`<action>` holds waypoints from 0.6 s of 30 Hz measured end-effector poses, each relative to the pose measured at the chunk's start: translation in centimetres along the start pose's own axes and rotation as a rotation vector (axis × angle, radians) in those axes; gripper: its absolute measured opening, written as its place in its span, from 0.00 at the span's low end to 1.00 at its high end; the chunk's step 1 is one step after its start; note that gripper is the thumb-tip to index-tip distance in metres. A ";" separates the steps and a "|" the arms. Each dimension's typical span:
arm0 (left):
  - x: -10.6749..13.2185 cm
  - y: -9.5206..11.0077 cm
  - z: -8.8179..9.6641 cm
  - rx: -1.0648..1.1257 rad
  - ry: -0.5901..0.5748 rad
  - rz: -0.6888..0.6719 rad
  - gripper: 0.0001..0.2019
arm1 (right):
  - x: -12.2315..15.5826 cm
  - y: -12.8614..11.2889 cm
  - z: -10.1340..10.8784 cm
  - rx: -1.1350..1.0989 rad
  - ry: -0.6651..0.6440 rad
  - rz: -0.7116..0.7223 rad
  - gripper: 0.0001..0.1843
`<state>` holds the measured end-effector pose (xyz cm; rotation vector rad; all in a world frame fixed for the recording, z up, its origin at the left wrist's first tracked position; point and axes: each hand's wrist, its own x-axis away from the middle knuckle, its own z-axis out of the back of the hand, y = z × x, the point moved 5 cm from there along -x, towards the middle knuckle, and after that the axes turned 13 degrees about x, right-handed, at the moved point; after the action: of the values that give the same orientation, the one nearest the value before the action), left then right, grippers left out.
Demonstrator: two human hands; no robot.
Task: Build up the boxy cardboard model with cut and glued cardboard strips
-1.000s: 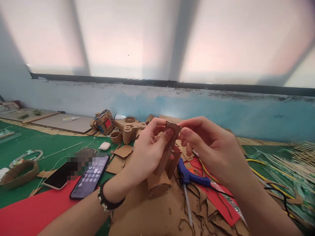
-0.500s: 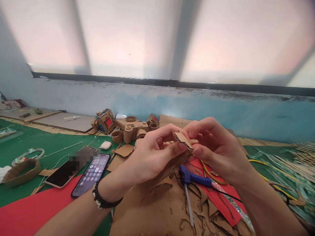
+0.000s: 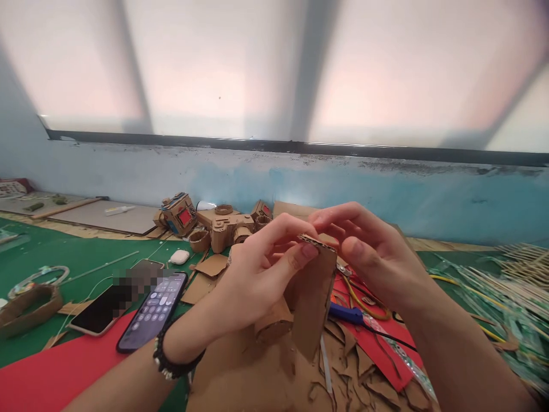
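My left hand (image 3: 261, 263) is closed on a cardboard piece (image 3: 315, 303), its thumb pressed near the top corrugated edge. A flat panel of the piece now faces me. Just left of the panel, below my hand, a short cardboard cylinder (image 3: 274, 321) shows; I cannot tell whether it is joined to the piece. My right hand (image 3: 373, 252) hovers at the top right of the piece, thumb lifted off and fingers curved apart. Its fingertips come close to my left index finger, partly behind the cardboard. A blue glue gun (image 3: 346, 313) lies beyond, partly hidden by the panel.
A cardboard sheet (image 3: 240, 377) with scraps (image 3: 360, 360) lies below my hands. Two phones (image 3: 152, 312) are at left beside an earbud case (image 3: 179, 257). Cardboard model cameras (image 3: 231, 230) stand near the wall. Wooden sticks (image 3: 514, 286) lie at right, red paper (image 3: 386, 343) nearer.
The cardboard piece has turned so its flat panel hangs downward, facing me, and covers part of the glue gun. My right thumb has come away from the piece.
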<state>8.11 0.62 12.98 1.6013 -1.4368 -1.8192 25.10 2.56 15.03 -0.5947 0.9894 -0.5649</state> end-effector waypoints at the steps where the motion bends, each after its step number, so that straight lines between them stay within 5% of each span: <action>1: 0.0 0.0 -0.1 0.011 -0.003 0.004 0.08 | -0.1 -0.1 -0.1 -0.006 -0.006 0.003 0.17; 8: 0.3 0.0 0.4 -0.095 0.054 -0.020 0.08 | -0.3 0.6 -1.2 -0.111 -0.044 -0.028 0.19; 18: 0.5 0.8 -0.3 -0.133 -0.052 -0.025 0.10 | 0.5 1.7 -2.8 -0.332 -0.234 -0.103 0.28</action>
<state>7.90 -0.24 13.42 1.5237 -1.2926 -1.9409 23.13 2.88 12.37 -0.9890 0.8384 -0.4115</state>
